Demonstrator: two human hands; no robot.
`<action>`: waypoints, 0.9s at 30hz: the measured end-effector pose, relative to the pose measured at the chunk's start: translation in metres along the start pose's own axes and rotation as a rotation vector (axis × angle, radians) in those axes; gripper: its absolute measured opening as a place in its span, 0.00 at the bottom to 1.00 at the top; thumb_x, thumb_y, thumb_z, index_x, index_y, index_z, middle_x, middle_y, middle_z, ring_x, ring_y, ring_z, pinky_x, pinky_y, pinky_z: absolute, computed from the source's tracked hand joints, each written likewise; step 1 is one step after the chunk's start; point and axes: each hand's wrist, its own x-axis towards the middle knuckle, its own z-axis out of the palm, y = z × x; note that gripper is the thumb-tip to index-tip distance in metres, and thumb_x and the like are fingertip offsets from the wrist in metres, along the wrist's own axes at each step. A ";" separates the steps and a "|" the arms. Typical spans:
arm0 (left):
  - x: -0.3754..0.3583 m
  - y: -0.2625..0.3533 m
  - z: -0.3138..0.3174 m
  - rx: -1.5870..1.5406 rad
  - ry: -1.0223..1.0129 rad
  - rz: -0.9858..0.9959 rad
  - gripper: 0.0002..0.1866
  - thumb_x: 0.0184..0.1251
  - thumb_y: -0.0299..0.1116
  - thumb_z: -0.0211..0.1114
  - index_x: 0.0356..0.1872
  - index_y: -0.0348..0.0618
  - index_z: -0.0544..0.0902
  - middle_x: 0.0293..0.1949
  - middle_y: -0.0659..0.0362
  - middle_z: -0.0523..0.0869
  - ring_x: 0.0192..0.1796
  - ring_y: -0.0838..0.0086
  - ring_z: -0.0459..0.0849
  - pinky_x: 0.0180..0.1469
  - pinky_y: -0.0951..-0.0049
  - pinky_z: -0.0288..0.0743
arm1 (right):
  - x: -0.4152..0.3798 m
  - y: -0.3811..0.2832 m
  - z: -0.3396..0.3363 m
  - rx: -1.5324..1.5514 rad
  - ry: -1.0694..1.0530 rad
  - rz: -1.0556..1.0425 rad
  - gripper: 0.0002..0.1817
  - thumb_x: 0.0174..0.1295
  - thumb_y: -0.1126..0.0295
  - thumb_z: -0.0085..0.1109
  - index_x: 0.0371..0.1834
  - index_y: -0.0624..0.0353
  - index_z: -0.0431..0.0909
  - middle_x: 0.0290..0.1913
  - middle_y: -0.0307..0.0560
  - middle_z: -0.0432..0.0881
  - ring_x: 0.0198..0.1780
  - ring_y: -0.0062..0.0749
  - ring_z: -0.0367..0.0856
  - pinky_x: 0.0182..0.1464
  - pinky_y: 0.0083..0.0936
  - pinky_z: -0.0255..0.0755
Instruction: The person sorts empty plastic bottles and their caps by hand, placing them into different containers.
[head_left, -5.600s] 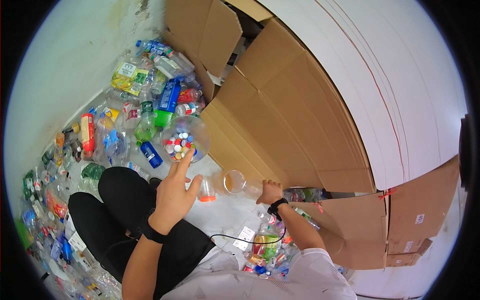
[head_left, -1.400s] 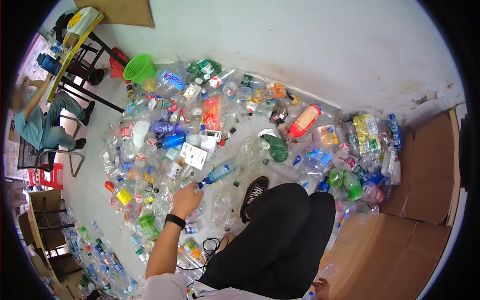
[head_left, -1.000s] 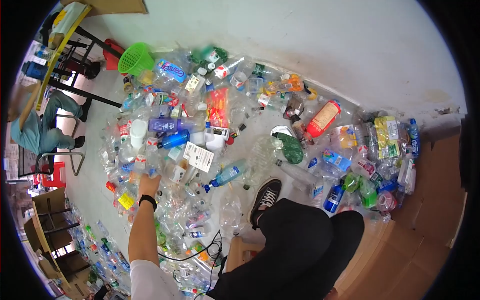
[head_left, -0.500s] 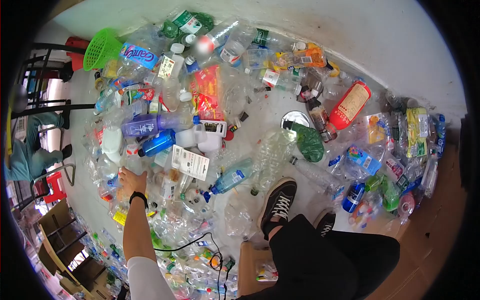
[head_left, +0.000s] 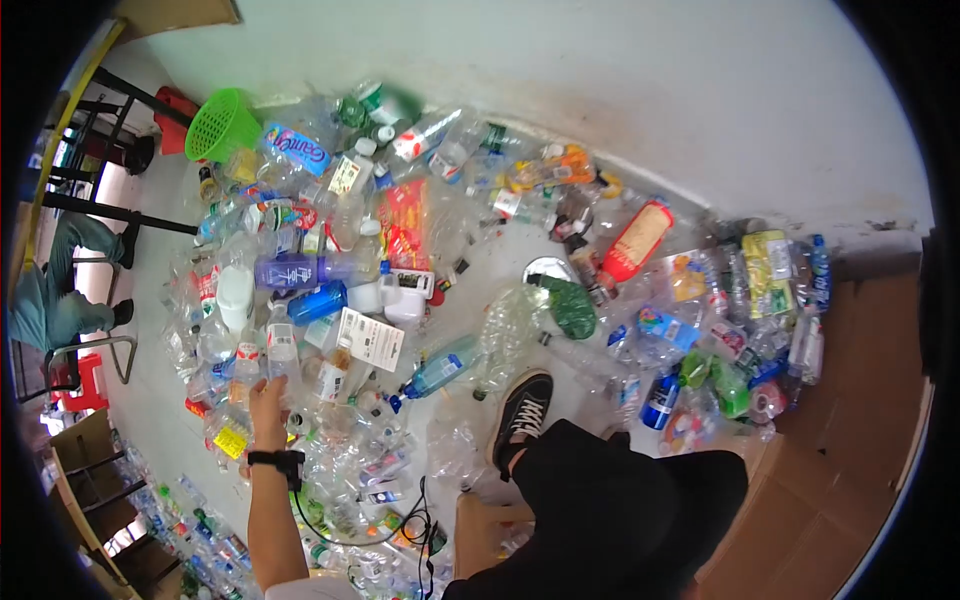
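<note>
My left hand, wearing a black wrist strap with a cable, reaches up from the lower left. Its fingers are closed around the lower end of a clear plastic bottle with a pale label. Just left of that lies another clear bottle with an orange-and-white label. A clear container with a yellow label rests below and left of the hand. To the right are a white packaging card and a blue bottle. My right hand is out of view.
Plastic bottles cover much of the floor. A green basket stands at the upper left, near a seated person's legs. My shoe is among the bottles. Cardboard is at right, and a black cable hangs below.
My left hand has drawn back downward, and the clear bottle now stands out above its fingers. The view has shifted, so the pile appears lower and more of the wall shows.
</note>
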 end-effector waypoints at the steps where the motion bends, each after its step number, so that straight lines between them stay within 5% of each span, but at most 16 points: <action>1: -0.019 0.003 0.001 -0.022 -0.020 0.015 0.45 0.56 0.41 0.74 0.74 0.43 0.62 0.56 0.53 0.82 0.57 0.69 0.82 0.58 0.60 0.73 | -0.003 0.007 -0.002 -0.023 0.028 -0.034 0.23 0.73 0.65 0.54 0.65 0.70 0.70 0.40 0.44 0.87 0.39 0.36 0.82 0.42 0.31 0.77; 2: -0.035 0.006 0.003 -0.117 -0.143 0.064 0.44 0.57 0.38 0.73 0.75 0.43 0.62 0.55 0.53 0.83 0.56 0.70 0.82 0.58 0.64 0.73 | -0.003 0.028 -0.002 -0.046 0.058 -0.069 0.23 0.73 0.65 0.54 0.65 0.69 0.70 0.40 0.44 0.87 0.39 0.36 0.82 0.42 0.32 0.77; 3: -0.057 0.017 0.008 -0.210 -0.272 0.117 0.43 0.58 0.34 0.72 0.75 0.43 0.62 0.54 0.54 0.83 0.55 0.71 0.82 0.57 0.67 0.74 | -0.001 -0.022 -0.018 -0.122 0.033 0.200 0.29 0.71 0.60 0.59 0.67 0.70 0.69 0.46 0.50 0.88 0.47 0.41 0.83 0.55 0.38 0.76; 4: -0.082 0.030 0.018 -0.230 -0.305 0.141 0.43 0.58 0.34 0.72 0.75 0.43 0.62 0.54 0.54 0.83 0.55 0.71 0.82 0.57 0.67 0.74 | -0.009 -0.072 -0.029 0.040 0.147 0.164 0.36 0.66 0.55 0.65 0.70 0.68 0.67 0.51 0.57 0.87 0.54 0.49 0.83 0.63 0.43 0.72; 5: -0.117 0.051 0.031 -0.282 -0.432 0.269 0.41 0.59 0.30 0.69 0.75 0.43 0.62 0.54 0.55 0.83 0.55 0.71 0.82 0.58 0.68 0.73 | 0.002 -0.097 -0.031 -0.040 0.392 0.269 0.30 0.50 0.68 0.74 0.57 0.69 0.77 0.36 0.55 0.88 0.42 0.41 0.88 0.49 0.33 0.81; 7: -0.150 0.074 0.057 -0.371 -0.692 0.533 0.41 0.59 0.20 0.64 0.76 0.43 0.60 0.54 0.57 0.82 0.56 0.71 0.81 0.62 0.69 0.72 | 0.008 -0.124 -0.053 0.234 0.514 0.037 0.28 0.53 0.67 0.70 0.56 0.71 0.77 0.39 0.54 0.88 0.42 0.38 0.88 0.48 0.32 0.81; 11: -0.279 0.140 0.107 -0.340 -0.938 0.841 0.45 0.53 0.19 0.66 0.77 0.42 0.60 0.55 0.57 0.82 0.58 0.70 0.80 0.63 0.69 0.72 | 0.015 -0.202 -0.094 0.469 0.690 -0.242 0.25 0.62 0.66 0.67 0.59 0.69 0.78 0.47 0.55 0.88 0.50 0.36 0.87 0.55 0.31 0.79; 19: -0.473 0.164 0.163 -0.157 -1.317 1.082 0.48 0.50 0.20 0.67 0.77 0.41 0.58 0.57 0.53 0.79 0.63 0.66 0.78 0.69 0.65 0.69 | -0.027 -0.294 -0.139 0.824 0.613 -0.699 0.26 0.60 0.70 0.74 0.61 0.62 0.78 0.53 0.47 0.85 0.55 0.29 0.84 0.61 0.28 0.78; 23: -0.557 0.125 0.200 -0.100 -1.537 1.131 0.50 0.48 0.20 0.69 0.77 0.40 0.57 0.59 0.52 0.78 0.63 0.64 0.78 0.70 0.64 0.69 | -0.056 -0.325 -0.142 1.200 0.369 -0.895 0.29 0.61 0.72 0.75 0.64 0.62 0.75 0.56 0.46 0.84 0.55 0.25 0.82 0.61 0.26 0.78; 27: -0.620 0.060 0.233 -0.033 -1.586 1.234 0.51 0.49 0.20 0.71 0.78 0.40 0.57 0.60 0.51 0.77 0.63 0.62 0.77 0.70 0.62 0.68 | -0.071 -0.322 -0.146 1.249 0.447 -0.899 0.35 0.60 0.75 0.74 0.71 0.60 0.68 0.64 0.48 0.78 0.60 0.27 0.79 0.63 0.26 0.75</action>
